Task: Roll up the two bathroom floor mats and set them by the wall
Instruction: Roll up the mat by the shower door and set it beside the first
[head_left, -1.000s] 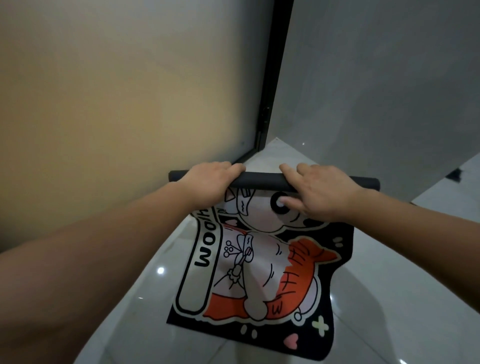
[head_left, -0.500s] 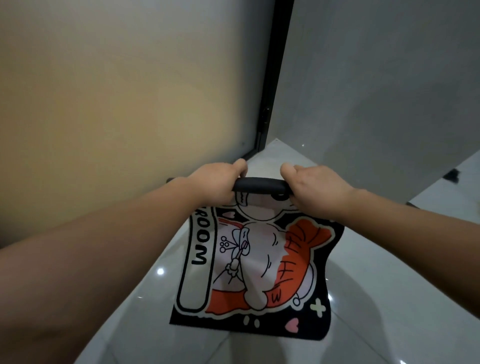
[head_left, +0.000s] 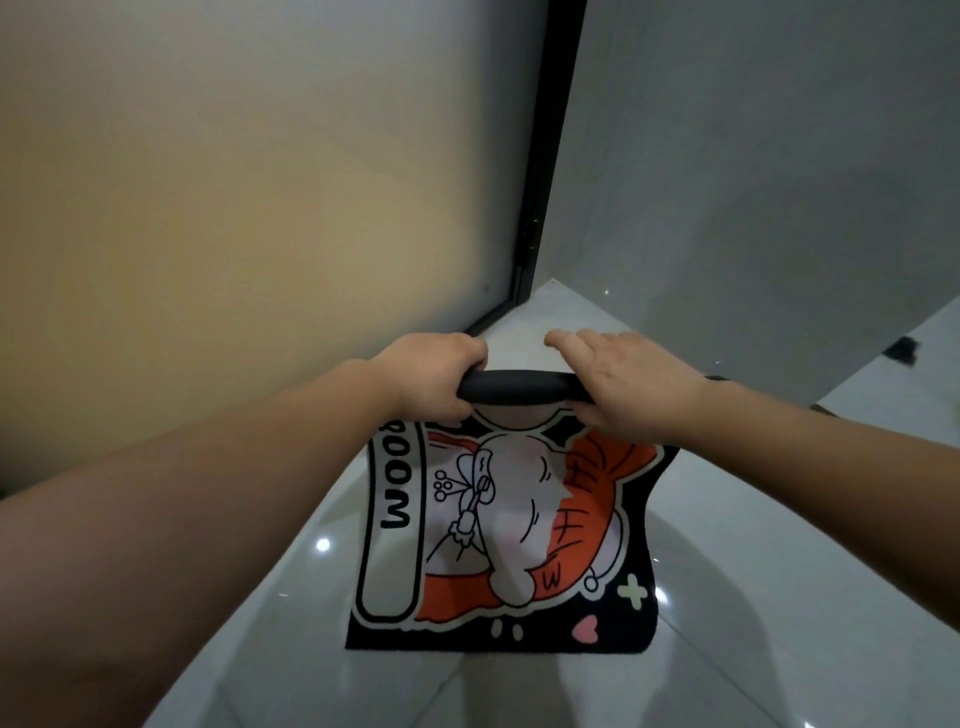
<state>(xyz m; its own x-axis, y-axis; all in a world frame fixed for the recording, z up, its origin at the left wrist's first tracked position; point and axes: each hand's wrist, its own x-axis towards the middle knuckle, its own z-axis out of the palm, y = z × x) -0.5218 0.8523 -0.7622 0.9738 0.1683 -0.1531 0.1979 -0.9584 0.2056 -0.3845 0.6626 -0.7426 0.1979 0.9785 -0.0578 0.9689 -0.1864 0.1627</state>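
The left hand (head_left: 434, 376) is clenching around the left end of the mat's rolled part (head_left: 517, 387), its fingers curling over the top of the dark tube. The right hand (head_left: 623, 384) is resting on the right end with its fingers stretched forward and loose over the top, the palm and thumb pressing against the roll rather than closing round it. The roll is sitting across the middle of the frame, just above the floor. Below it the rest of the mat (head_left: 509, 530) is lying unrolled toward the bottom of the frame, showing an orange and white cartoon figure and the letters "ROOM" on black. It is lying on the glossy pale floor (head_left: 753, 649). A frosted panel (head_left: 234, 208) is filling the upper left, its black frame (head_left: 550, 156) meeting a grey wall (head_left: 769, 156) at the upper right.
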